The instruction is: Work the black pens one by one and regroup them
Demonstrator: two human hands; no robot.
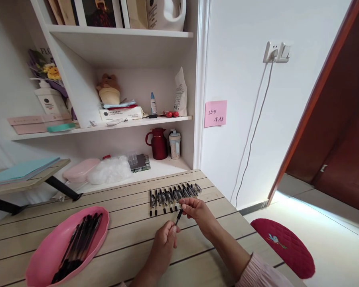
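Slim black pen [178,217] at 6 o'clock in view, over slatted pale-wood bench [128,227]. Left hand [165,241]: fingers grasp its lower end. Right hand [199,215]: fingers pinched near upper end, can't tell on what. Row of black-and-clear pens [164,197] at 12 o'clock; scalloped pink tray [49,249] near 9.
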